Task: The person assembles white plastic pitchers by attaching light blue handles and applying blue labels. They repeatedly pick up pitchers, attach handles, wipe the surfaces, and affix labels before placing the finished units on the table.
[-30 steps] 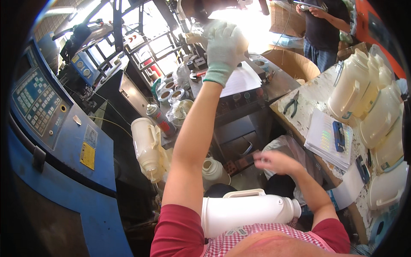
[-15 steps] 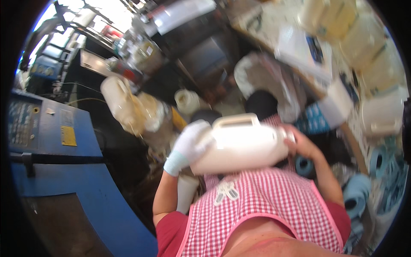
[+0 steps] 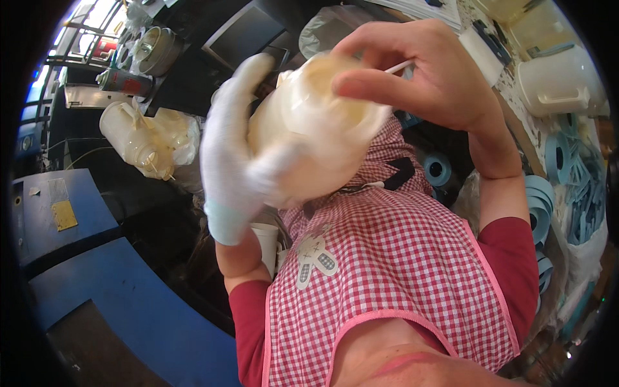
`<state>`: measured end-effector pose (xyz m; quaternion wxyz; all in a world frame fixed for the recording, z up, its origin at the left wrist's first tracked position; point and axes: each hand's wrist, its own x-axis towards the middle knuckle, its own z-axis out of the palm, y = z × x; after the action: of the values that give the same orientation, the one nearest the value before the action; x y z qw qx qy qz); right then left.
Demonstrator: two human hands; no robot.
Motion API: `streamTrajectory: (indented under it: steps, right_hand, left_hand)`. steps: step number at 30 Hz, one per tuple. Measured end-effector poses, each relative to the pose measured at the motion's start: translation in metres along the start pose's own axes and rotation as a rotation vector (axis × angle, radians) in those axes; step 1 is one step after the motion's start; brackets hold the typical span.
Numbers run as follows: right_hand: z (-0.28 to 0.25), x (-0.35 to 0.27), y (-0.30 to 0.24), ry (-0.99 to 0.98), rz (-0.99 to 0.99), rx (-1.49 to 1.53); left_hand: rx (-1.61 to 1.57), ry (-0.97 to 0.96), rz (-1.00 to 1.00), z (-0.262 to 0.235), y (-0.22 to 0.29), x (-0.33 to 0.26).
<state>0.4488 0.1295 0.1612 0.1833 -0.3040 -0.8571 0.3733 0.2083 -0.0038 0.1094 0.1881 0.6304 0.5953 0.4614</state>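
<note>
as the blue cabinet (image 3: 122, 309) fills the lower left of the frame, a pale handled jug (image 3: 126, 126) shows above it; nearer the middle, the gloved left hand (image 3: 235, 148), blurred, curls its grip round the side of a cream bottle (image 3: 329, 158); half a second ago the bottle lay sideways across the body, and now it is raised into the upper middle, its mouth (image 3: 351, 111) tipped into view; this seems to make the neck the spot being worked; the bare right hand (image 3: 435, 80) has come up there too, thumb and forefinger parted at the rim, a thin white strip (image 3: 400, 66) between them, though whether that grip pinches anything i cannot tell; far right, another jug (image 3: 561, 84) sits on the counter (image 3: 536, 129).
</note>
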Motion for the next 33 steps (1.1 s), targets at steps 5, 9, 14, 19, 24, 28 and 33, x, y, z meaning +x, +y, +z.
streamTrajectory:
  steps: [5,9,14,19,24,28,33]
  right_hand:
    - [0.013,0.027,0.033,-0.141,-0.512,0.418]
    - [0.075,0.062,0.095,-0.015,-0.464,0.44]
    - [0.12,0.037,0.11,0.03,-0.162,0.423]
    - [0.121,-0.005,0.062,0.224,0.124,0.485]
    - [0.057,0.042,0.062,0.217,-0.489,-0.002]
    - [0.049,0.116,0.018,0.234,-0.801,-0.056]
    - [0.049,0.124,0.023,0.064,-1.094,0.029]
  left_hand:
    - [-0.13,-0.147,0.132,-0.003,0.025,0.009]
    - [-0.484,-0.179,0.015,-0.013,0.02,0.03]
    - [-1.128,-0.189,0.024,-0.036,-0.069,0.079]
    - [-1.416,-0.297,-0.286,-0.037,-0.134,0.098]
    - [-0.975,0.008,-0.312,0.0,-0.096,0.078]
    - [-0.926,0.038,-0.296,0.016,-0.072,0.078]
    - [-1.19,-0.156,-0.198,0.01,-0.091,0.073]
